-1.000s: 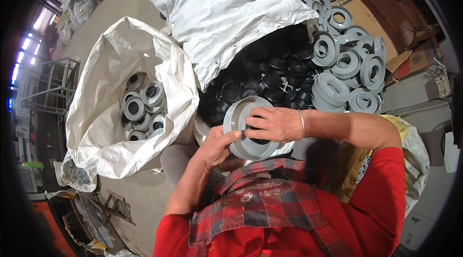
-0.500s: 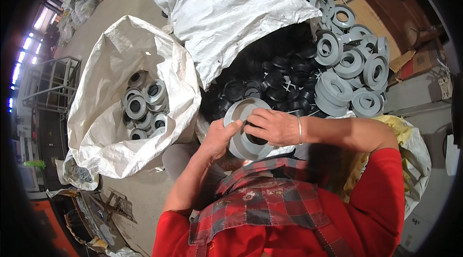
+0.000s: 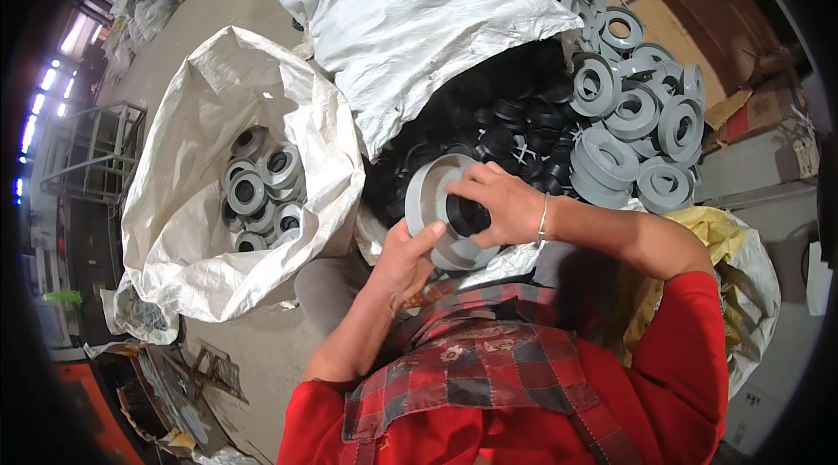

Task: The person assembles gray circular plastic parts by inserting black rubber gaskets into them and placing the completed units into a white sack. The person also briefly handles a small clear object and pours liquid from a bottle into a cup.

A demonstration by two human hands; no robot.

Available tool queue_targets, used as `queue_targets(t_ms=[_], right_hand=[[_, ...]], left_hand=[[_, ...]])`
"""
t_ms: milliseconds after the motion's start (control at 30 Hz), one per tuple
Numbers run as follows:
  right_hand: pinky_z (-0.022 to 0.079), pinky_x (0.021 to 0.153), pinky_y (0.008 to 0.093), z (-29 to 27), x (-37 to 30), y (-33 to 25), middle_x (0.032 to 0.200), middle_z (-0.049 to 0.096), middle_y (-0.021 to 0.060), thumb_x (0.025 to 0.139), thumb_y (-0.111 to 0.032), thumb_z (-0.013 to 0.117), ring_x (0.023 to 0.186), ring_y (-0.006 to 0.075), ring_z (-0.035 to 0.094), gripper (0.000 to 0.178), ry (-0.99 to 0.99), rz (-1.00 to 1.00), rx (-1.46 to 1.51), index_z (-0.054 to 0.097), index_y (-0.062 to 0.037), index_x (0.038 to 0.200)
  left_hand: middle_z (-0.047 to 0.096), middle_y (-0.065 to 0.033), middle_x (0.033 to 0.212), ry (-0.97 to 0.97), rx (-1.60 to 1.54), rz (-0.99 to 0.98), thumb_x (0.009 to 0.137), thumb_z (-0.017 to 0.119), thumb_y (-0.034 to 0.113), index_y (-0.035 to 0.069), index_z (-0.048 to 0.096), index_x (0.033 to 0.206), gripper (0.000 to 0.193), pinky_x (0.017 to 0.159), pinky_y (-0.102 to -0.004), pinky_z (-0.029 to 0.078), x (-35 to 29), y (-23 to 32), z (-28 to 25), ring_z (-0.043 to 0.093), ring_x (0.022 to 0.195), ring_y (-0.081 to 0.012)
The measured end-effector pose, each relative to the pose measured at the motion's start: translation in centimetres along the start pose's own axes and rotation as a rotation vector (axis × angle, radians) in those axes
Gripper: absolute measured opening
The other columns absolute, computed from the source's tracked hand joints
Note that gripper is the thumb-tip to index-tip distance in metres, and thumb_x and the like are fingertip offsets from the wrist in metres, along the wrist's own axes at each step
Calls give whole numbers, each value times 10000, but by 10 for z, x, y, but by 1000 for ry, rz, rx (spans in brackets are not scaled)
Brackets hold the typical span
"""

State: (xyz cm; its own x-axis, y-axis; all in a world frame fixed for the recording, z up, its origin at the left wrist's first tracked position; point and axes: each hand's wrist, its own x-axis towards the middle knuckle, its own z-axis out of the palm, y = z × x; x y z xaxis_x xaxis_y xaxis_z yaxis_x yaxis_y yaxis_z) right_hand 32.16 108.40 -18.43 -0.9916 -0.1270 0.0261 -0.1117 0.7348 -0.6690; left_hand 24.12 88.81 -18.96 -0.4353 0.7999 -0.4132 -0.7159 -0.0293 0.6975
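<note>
A grey plastic ring [image 3: 422, 195] is tilted up in front of my lap, its lower left side gripped by my left hand [image 3: 407, 261] with the thumb over the rim. My right hand [image 3: 504, 203] has its fingers curled round a black ring-shaped insert [image 3: 465, 215] at the grey ring's centre hole. Whether the insert is seated there I cannot tell. Just beyond my hands lies a heap of black inserts [image 3: 502, 140], spilling from the mouth of a big white woven sack [image 3: 419, 20].
On the left stands an open white sack [image 3: 170, 229] holding several grey rings with black centres [image 3: 246, 192]. More grey rings [image 3: 633, 111] are piled at the right. A yellow and white sack [image 3: 742, 282] sits by my right elbow. A metal frame [image 3: 92, 151] stands farther left.
The grey ring has tipped more upright. My right hand has drawn back to the right side of the hole, so the black insert now shows between its fingers.
</note>
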Motion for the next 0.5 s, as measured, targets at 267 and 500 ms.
queue_targets(t_ms=[267, 500], right_hand=[[555, 579, 331, 5, 5, -2, 842, 605, 198, 812, -426, 666, 639, 240, 621, 601, -55, 848, 1113, 539, 79, 1111], [550, 710, 334, 15, -15, 7, 1005, 621, 231, 827, -460, 624, 821, 294, 662, 725, -153, 457, 936, 404, 60, 1282]], left_hand=[[561, -112, 1161, 88, 279, 194, 845, 651, 72, -23, 460, 1227, 438, 914, -353, 447, -5, -14, 6, 556, 1053, -197], [597, -67, 1039, 145, 521, 284, 797, 709, 117, -26, 507, 1163, 442, 795, -286, 473, -20, -6, 19, 574, 910, -130]])
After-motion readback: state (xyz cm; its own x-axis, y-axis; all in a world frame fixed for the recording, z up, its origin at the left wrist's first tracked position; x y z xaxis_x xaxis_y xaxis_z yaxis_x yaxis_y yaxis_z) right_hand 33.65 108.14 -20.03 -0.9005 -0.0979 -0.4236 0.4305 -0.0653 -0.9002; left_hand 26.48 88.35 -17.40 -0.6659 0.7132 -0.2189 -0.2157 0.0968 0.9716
